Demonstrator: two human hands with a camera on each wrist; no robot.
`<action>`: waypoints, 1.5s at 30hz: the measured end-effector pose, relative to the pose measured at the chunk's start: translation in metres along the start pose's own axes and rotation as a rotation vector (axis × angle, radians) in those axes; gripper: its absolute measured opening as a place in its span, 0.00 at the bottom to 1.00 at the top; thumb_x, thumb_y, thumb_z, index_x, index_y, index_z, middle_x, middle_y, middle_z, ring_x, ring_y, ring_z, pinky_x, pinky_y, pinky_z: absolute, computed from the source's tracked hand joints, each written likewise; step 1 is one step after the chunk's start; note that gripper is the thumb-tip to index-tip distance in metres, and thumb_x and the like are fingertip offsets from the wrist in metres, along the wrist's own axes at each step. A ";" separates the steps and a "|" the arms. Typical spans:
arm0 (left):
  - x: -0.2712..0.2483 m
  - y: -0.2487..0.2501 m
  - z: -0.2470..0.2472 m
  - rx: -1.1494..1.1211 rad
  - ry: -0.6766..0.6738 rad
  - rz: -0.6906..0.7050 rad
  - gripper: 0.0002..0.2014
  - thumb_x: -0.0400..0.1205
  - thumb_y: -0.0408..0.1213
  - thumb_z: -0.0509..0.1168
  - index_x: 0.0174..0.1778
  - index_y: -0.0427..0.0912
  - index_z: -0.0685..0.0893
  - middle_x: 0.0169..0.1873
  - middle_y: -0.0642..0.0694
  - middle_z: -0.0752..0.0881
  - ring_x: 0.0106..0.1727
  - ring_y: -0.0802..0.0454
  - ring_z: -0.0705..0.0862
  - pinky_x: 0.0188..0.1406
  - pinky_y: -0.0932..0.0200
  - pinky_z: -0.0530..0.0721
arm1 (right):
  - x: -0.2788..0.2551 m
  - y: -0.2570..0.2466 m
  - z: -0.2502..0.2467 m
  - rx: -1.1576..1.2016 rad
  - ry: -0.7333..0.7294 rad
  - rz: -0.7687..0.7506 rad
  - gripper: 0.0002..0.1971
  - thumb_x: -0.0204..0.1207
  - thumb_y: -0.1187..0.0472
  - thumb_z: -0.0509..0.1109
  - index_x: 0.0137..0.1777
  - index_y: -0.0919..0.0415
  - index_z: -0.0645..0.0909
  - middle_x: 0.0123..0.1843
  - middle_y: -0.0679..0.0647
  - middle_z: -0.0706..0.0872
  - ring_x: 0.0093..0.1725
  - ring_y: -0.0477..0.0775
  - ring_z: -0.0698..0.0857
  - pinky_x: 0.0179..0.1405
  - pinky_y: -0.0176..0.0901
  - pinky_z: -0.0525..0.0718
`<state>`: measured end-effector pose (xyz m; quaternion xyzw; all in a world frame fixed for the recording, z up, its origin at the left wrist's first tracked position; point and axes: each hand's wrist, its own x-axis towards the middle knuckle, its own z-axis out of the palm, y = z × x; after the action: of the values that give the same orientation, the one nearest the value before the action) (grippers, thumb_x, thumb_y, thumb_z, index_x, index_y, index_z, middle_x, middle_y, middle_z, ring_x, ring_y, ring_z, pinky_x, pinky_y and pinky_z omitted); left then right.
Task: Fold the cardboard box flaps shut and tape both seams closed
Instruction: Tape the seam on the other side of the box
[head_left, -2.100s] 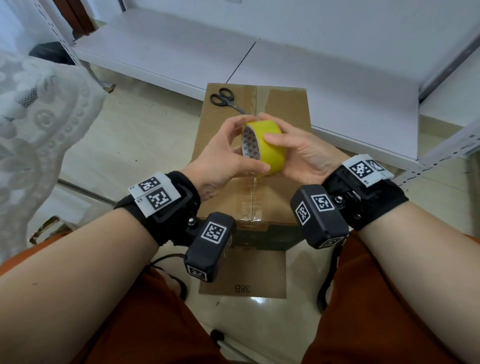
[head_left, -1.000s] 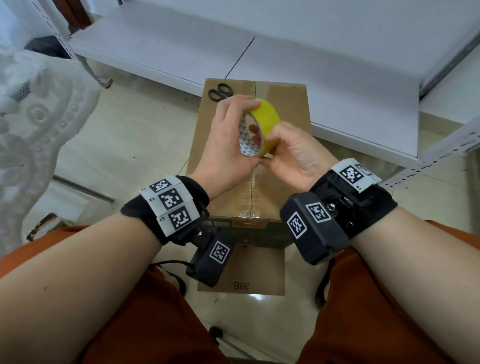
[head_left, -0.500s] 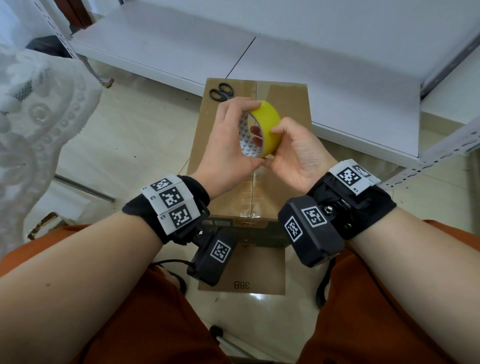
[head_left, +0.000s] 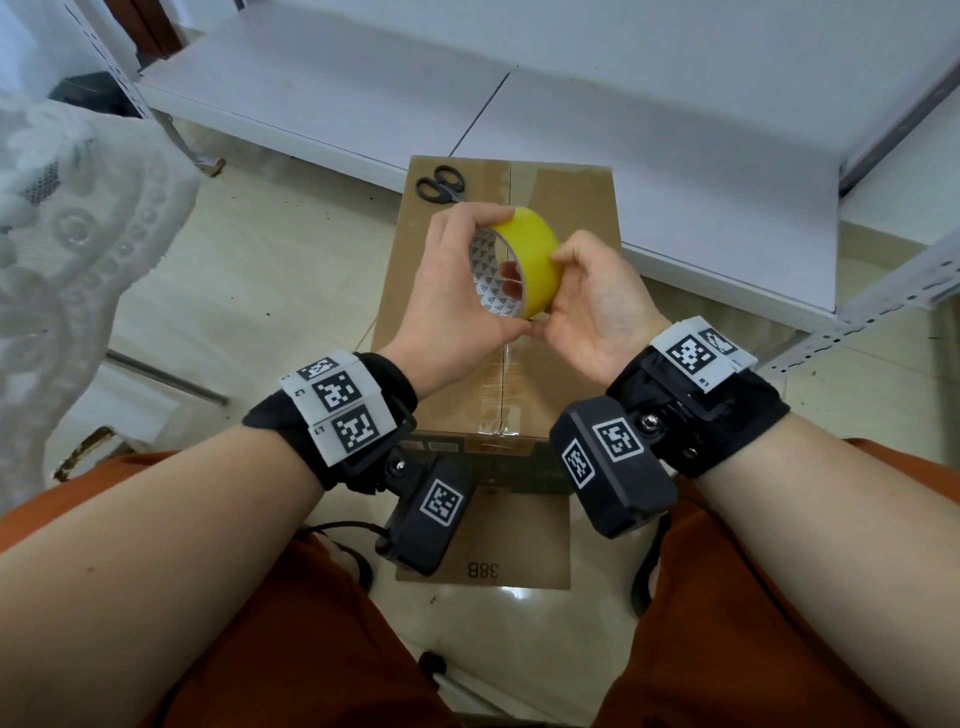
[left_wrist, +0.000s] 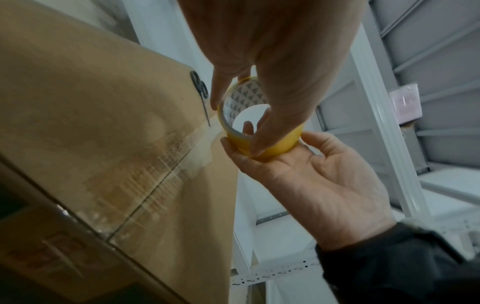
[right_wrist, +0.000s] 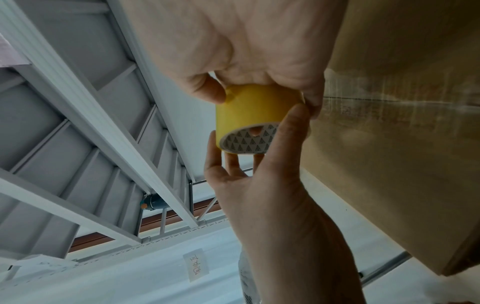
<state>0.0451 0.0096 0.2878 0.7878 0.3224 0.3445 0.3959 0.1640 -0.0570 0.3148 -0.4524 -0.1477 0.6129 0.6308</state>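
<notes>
Cardboard box (head_left: 566, 218) flaps folded beneath both hands, left hand (head_left: 457, 301) and right hand (head_left: 597, 306) gripping yellow tape roll (head_left: 530, 260); fresh taping not started.

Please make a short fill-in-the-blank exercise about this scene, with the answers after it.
1. Both hands hold a roll of tape whose outer colour is ____.
2. The black scissors lie on top of the cardboard ____.
3. The left hand and the right hand keep the roll ____ the box, not resting on it.

Answers: yellow; box; above
</notes>
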 end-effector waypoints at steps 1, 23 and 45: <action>-0.001 0.001 0.000 0.019 0.001 0.024 0.41 0.58 0.30 0.82 0.68 0.43 0.72 0.61 0.48 0.71 0.62 0.59 0.73 0.60 0.57 0.82 | 0.001 0.000 -0.001 -0.003 -0.001 0.000 0.20 0.77 0.64 0.51 0.67 0.68 0.73 0.48 0.63 0.82 0.44 0.56 0.84 0.36 0.46 0.85; 0.010 0.012 -0.010 -0.190 -0.260 -0.446 0.07 0.72 0.39 0.77 0.33 0.41 0.87 0.39 0.41 0.90 0.43 0.52 0.87 0.53 0.45 0.88 | 0.006 -0.008 -0.011 -0.314 0.240 0.129 0.19 0.72 0.48 0.75 0.55 0.62 0.82 0.46 0.57 0.90 0.47 0.55 0.89 0.44 0.49 0.86; 0.001 -0.006 0.002 0.152 -0.133 -0.086 0.48 0.59 0.38 0.83 0.75 0.46 0.68 0.63 0.45 0.71 0.60 0.53 0.74 0.59 0.66 0.76 | 0.007 0.009 -0.004 -0.459 -0.012 -0.039 0.05 0.75 0.61 0.72 0.47 0.61 0.82 0.37 0.52 0.86 0.38 0.47 0.84 0.42 0.39 0.82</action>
<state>0.0454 0.0127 0.2818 0.8221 0.3540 0.2488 0.3701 0.1625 -0.0531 0.3033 -0.5773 -0.2960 0.5536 0.5222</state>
